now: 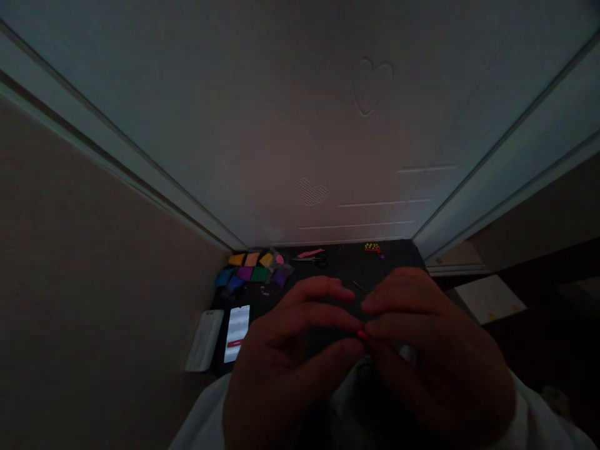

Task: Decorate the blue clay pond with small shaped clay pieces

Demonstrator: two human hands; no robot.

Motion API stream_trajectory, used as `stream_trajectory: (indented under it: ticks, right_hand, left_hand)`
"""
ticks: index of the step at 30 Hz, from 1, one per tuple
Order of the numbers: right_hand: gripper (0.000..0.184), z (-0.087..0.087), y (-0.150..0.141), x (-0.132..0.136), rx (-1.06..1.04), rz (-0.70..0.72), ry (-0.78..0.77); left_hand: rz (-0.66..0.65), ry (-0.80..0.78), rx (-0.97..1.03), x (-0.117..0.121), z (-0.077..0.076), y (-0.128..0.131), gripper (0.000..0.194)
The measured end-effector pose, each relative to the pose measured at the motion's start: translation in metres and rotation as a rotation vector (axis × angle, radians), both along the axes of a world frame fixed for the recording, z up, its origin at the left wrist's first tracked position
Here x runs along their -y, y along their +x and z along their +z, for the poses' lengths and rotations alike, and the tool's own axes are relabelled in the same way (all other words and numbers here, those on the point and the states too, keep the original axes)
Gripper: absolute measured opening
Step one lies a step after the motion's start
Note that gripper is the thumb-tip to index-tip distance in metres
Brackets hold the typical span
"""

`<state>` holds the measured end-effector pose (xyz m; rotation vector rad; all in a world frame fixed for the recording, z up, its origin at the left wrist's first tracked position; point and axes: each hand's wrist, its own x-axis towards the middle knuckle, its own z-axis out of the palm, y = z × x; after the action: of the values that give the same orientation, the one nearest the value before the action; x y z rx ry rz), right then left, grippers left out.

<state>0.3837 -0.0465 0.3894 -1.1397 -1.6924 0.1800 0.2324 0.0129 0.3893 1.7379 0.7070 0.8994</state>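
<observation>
A tiny bright red piece [362, 334] sits between the fingertips of both hands, low in the middle of the view. It looks soft and smooth, but its exact kind cannot be made out. My left hand [300, 344] reaches it from the left with thumb and index finger closed in a pinch, the other fingers curved above. From the other side, my right hand [422, 337] pinches it between thumb and fingers. Both hands are above a dark tabletop [337, 259], and my fingers hide most of the piece.
Several coloured packets [260, 274] lie at the table's left rear, near scissors [319, 259] and a pink strip [310, 253]. A lit phone [237, 331] and a white slab [205, 340] are at the left. A yellow-dotted red block [372, 247] sits before the white wall [281, 125].
</observation>
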Motion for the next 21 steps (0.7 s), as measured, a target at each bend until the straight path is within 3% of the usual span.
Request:
stream_trajectory:
  ticks: [21]
  right_hand:
    - [0.014, 0.0018, -0.0033, -0.0049, -0.019, -0.068, 0.000]
  left_hand:
    - [-0.012, -0.022, 0.035, -0.0045, -0.0049, 0.0025, 0.012]
